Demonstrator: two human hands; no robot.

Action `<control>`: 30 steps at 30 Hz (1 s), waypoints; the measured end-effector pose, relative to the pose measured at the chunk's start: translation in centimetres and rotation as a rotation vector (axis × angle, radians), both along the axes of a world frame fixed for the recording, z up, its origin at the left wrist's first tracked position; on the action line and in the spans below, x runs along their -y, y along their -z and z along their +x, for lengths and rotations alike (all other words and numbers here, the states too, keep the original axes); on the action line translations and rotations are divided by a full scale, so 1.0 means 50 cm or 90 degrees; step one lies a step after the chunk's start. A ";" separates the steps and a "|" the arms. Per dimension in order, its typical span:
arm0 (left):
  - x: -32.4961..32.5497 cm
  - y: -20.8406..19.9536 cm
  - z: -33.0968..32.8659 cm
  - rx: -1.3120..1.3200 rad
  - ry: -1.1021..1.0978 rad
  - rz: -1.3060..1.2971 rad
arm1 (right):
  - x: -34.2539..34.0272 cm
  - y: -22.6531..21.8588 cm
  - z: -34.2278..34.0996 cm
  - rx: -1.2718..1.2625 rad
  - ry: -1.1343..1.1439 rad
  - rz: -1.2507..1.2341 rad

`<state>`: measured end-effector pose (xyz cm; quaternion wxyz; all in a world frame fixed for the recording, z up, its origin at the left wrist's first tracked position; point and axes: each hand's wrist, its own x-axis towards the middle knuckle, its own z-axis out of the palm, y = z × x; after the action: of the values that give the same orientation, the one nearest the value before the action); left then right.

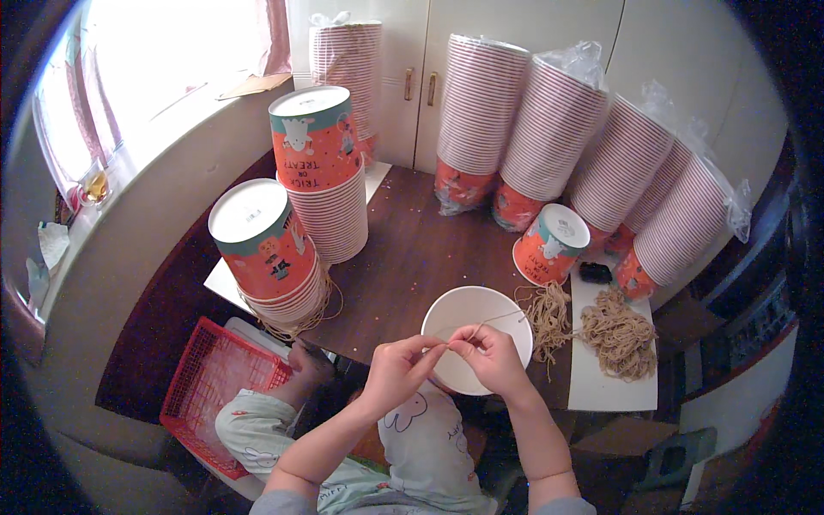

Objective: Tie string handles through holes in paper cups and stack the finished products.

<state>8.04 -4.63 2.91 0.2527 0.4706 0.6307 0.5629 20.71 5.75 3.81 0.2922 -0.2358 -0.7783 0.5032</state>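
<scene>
Pale cabinet doors (pixel 515 24) rise behind our dark brown surface (pixel 403 249), where plastic-wrapped stacks of paper buckets (pixel 482 112) stand toward the right. At the near edge, our white-lined bucket (pixel 457 309) faces up, just beside a loose bundle of tan strands (pixel 549 321). Over it our left hand (pixel 400 369) and right hand (pixel 495 360) meet, thumbs and fingers pinched together on a thin cord (pixel 503 320) (what sits right at the fingertips is too small to make out). That cord runs from the right hand to the bucket's right rim.
</scene>
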 end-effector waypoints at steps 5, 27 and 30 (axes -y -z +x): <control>0.000 -0.007 0.000 -0.034 -0.013 -0.031 | 0.002 -0.006 0.001 0.013 0.008 0.012; -0.003 -0.034 -0.028 -0.225 0.008 0.168 | -0.004 -0.019 -0.006 -0.168 -0.041 -0.261; -0.010 -0.048 -0.025 -0.231 0.037 0.152 | 0.002 -0.023 -0.011 -0.186 -0.048 -0.274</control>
<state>6.78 -4.15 5.29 0.0938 0.6088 0.5805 0.5325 20.18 5.67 4.96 0.3255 -0.1882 -0.6111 0.6966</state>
